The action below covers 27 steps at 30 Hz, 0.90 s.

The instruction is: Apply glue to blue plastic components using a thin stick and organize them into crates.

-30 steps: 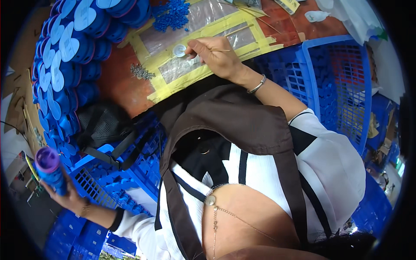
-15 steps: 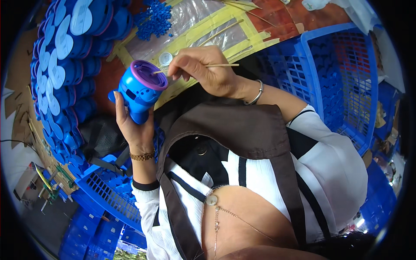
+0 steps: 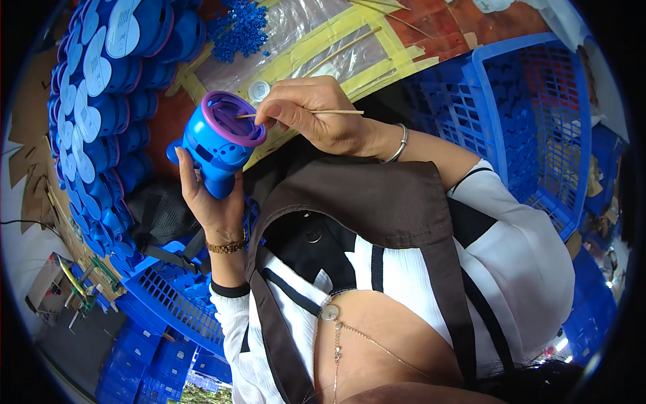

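Observation:
A blue plastic figure with a purple rim round its hollow end rests in my left hand, whose fingers wrap it from below and behind. The hollow end faces up and toward my right side. My right hand pinches a thin wooden stick near its front. The stick's tip points into the rimmed opening, over the purple inside; whether it touches there I cannot tell. Just beyond my right fingertips, a small round clear-white container sits on the table.
Stacked blue figures with pale oval faces fill the left side. A pile of small blue parts lies on the taped table sheet, near loose sticks. Blue crates stand at right and lower left.
My right hand has turned and shifted slightly left, closer to the rim, with the stick still pinched. The blue figure stays in my left hand, almost unmoved.

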{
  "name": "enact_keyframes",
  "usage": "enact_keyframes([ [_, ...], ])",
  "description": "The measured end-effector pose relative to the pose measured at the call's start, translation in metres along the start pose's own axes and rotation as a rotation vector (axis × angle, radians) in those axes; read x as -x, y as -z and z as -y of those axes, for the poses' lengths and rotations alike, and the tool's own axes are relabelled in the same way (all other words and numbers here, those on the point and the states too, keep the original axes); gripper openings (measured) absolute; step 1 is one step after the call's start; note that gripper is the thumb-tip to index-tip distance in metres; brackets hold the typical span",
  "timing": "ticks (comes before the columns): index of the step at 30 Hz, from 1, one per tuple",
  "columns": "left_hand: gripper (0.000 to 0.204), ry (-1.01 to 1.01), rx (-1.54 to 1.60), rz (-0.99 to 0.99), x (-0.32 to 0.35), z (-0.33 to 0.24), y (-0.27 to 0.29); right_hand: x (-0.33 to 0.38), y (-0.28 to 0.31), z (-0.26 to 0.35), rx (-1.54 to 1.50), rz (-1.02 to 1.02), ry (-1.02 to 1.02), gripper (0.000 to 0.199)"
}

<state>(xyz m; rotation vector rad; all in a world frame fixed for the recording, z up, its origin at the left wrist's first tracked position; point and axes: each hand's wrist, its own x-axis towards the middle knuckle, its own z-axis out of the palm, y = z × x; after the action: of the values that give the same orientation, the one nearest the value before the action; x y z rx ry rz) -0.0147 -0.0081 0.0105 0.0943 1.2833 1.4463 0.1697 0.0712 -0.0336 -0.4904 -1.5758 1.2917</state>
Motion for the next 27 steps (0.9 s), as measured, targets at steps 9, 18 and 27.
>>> enact_keyframes([
  [9,0.047,0.000,-0.012,0.010,-0.001,-0.003,-0.002,-0.001,0.004,0.002,0.113,0.041,0.083,0.021],
  [18,0.045,-0.004,-0.020,0.007,-0.004,-0.004,-0.002,-0.009,0.013,0.002,0.156,0.080,0.152,0.013],
  [27,0.047,-0.002,0.012,0.006,-0.010,-0.003,0.009,-0.041,0.030,-0.056,0.792,-0.050,0.210,0.013],
])
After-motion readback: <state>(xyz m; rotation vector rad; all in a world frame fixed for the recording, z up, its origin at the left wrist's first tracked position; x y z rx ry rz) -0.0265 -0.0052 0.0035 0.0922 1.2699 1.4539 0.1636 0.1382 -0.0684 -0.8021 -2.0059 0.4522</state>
